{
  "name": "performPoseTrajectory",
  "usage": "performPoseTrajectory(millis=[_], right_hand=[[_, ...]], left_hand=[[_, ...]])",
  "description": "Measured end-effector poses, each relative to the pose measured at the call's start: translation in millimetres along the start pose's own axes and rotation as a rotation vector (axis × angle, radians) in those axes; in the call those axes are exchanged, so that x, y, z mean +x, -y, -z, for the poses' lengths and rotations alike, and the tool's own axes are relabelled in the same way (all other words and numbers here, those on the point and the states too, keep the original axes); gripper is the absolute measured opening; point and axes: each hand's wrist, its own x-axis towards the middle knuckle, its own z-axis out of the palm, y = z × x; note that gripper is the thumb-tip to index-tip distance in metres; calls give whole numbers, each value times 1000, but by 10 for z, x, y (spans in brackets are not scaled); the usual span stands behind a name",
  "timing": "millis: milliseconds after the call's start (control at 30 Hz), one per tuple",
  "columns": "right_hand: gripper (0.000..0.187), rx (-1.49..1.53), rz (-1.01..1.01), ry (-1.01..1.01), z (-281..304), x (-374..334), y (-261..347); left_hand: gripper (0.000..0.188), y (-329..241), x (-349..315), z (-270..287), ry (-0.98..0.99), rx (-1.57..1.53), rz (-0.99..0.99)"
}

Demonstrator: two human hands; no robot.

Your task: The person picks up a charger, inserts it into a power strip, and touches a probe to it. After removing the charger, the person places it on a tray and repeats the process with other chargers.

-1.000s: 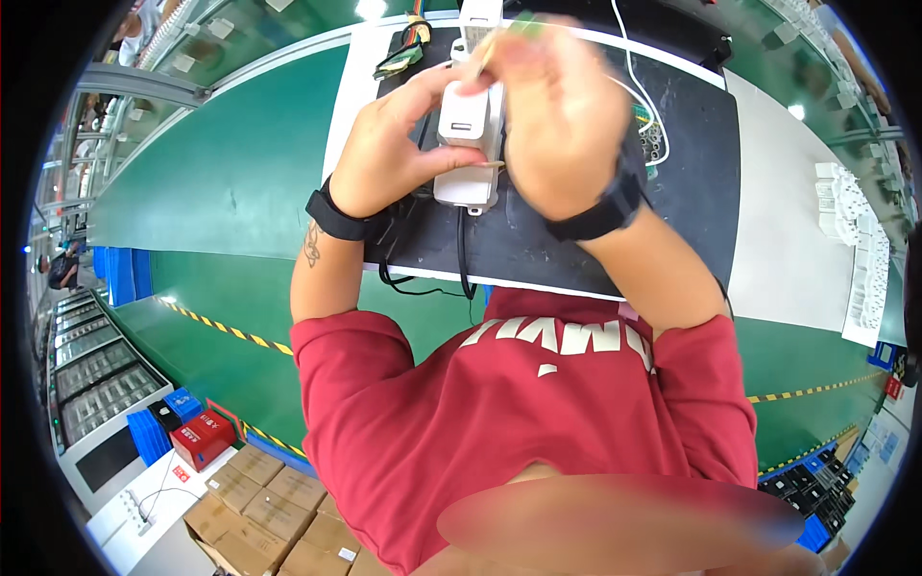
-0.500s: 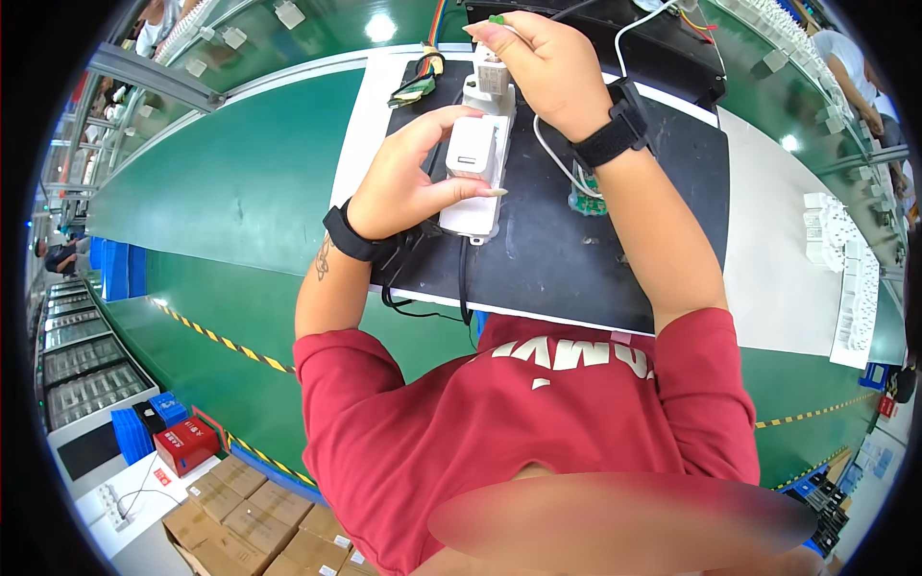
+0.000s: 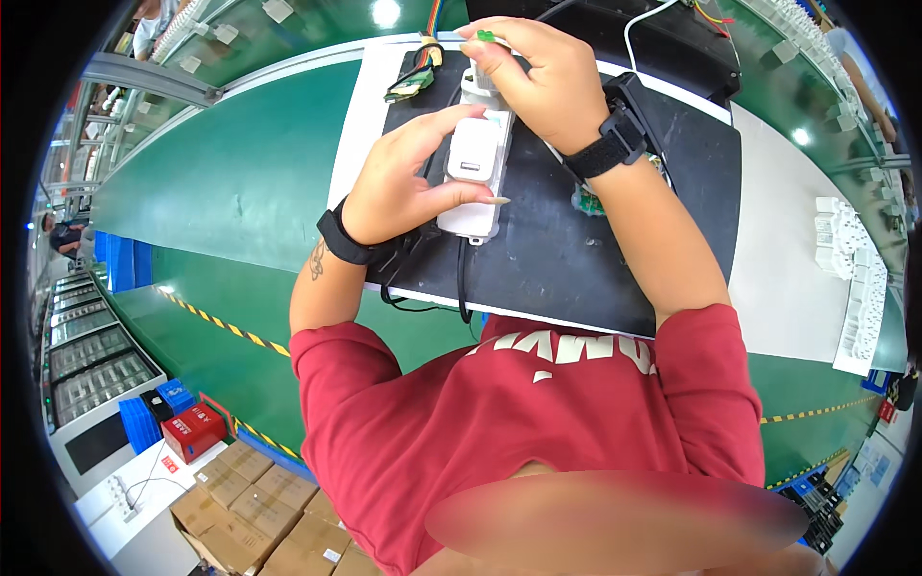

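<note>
My left hand [image 3: 399,187] is closed round a white USB charger [image 3: 473,149], with a finger at its far end and the thumb at its near end. The charger stands on a long white power strip [image 3: 468,221], its slot facing up. At the strip's far end, my right hand [image 3: 543,72] pinches a small piece with a green top [image 3: 485,36] between thumb and forefinger. Below those fingertips is another white block [image 3: 479,79], mostly covered by the hand. Whether the green-topped piece touches that block, I cannot tell.
A black mat [image 3: 576,269] lies under the strip. Coloured ribbon wires with a green board [image 3: 411,86] lie at far left. Another green circuit board [image 3: 588,201] sits beside my right forearm. A black case [image 3: 663,58] stands behind. White parts in trays [image 3: 858,298] are at right.
My right hand has come slightly nearer and lower over the strip's far end, covering more of the white block there. My left hand keeps its hold on the charger.
</note>
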Motion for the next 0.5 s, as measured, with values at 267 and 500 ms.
performPoseTrajectory(millis=[267, 500], right_hand=[[20, 63, -94, 30, -8, -63, 31], [62, -220, -102, 174, 723, -28, 380]], left_hand=[[63, -217, 126, 477, -278, 9, 32], [45, 1039, 1313, 1120, -212, 1338, -12]])
